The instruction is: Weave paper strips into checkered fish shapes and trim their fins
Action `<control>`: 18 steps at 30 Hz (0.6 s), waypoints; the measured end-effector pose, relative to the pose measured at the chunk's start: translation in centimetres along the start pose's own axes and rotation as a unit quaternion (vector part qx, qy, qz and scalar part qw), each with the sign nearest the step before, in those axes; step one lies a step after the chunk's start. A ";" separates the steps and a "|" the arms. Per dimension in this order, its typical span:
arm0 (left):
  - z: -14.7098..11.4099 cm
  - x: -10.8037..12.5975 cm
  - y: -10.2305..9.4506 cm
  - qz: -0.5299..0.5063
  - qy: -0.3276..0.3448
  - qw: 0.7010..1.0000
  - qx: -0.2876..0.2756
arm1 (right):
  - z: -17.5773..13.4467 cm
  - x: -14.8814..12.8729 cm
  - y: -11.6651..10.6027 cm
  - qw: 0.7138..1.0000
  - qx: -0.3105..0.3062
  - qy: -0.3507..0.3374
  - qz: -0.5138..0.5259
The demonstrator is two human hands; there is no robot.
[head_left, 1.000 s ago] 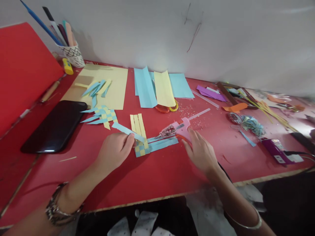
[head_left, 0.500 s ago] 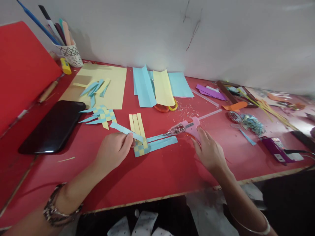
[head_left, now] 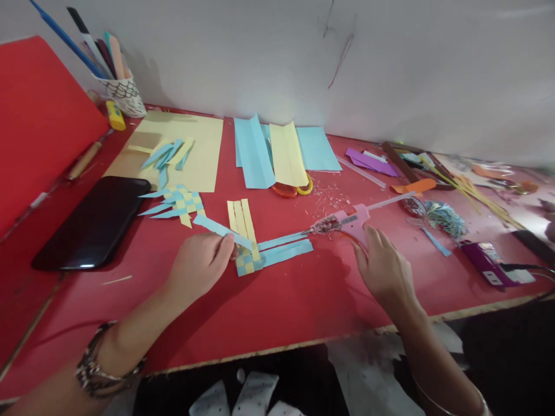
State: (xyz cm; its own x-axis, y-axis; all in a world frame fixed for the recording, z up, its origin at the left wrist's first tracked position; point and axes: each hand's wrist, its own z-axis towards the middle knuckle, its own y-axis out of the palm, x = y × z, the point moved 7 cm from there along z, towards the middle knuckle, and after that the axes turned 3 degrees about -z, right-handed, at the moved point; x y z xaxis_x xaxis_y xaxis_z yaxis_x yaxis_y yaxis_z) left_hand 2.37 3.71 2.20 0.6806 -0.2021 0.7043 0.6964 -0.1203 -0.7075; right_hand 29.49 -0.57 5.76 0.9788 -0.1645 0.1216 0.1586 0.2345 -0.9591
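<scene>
Between thumb and fingers, my left hand (head_left: pixel 200 263) pinches a light blue paper strip (head_left: pixel 213 225), which is lifted and folded back over a small weave. That weave (head_left: pixel 248 263) of blue and yellow paper strips lies flat on the red table, yellow ends pointing away and blue ends to the right. My right hand (head_left: pixel 385 268) is wrapped round a pink glue gun (head_left: pixel 353 224) with a clear glue stick out of its back. The gun's nozzle is at the right end of a narrow blue strip (head_left: pixel 281 240); whether it touches cannot be told.
To the left lie a finished-looking woven paper piece (head_left: pixel 184 202) and a black phone (head_left: pixel 92 222). Folded blue and yellow papers (head_left: pixel 286 156) cover scissors (head_left: pixel 304 185) at the back. A purple power adapter (head_left: pixel 488 263) with a cable sits at right, near a tangle of yarn (head_left: pixel 444 218).
My right hand has moved the glue gun to the right, its nozzle sliding along the blue strip toward the strip's end. My left hand stays in place with its strip.
</scene>
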 end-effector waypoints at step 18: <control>0.0 0.2 0.0 0.024 -0.008 1.000 -0.012 | 1.9 1.9 -1.3 0.998 0.040 0.020 -0.047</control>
State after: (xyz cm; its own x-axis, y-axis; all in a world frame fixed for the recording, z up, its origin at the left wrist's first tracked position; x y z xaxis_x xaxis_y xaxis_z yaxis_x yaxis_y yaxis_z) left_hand 2.54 3.70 2.34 0.7168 -0.1937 0.6698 0.6569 -0.1347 -0.7419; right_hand 31.43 0.59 7.72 0.9536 -0.2270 0.1978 0.2604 0.2924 -0.9201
